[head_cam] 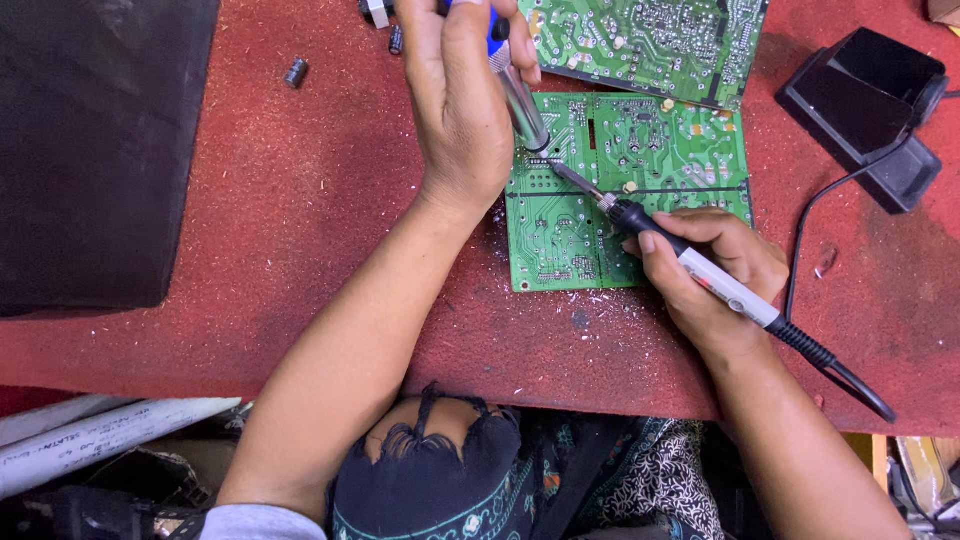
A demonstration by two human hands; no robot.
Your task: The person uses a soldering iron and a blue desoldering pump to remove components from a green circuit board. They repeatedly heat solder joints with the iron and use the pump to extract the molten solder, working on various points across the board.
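Two green circuit boards lie on the red mat (300,200): the near board (640,160) sits under my hands, and the second board (650,40) lies just beyond it, its far edge cut off by the frame. Two tools are in use, one per hand. My right hand (715,275) is closed around the soldering iron (700,275), fingers wrapped on its white and black handle, and its metal tip reaches to the upper left part of the near board. My left hand (460,95) grips the desoldering pump (520,95), a silver tube with a blue top, held nearly upright so its nozzle meets the iron's tip at the same spot on the board. Both tools touch or nearly touch there; I cannot tell which. One black stand (865,110) sits to the right with a cable running from it. One dark slab (100,150) covers the mat's left side. Two small dark cylinders (296,72) lie near the top edge, with another small part there half hidden by my left hand. Pale flecks litter the mat around the board.
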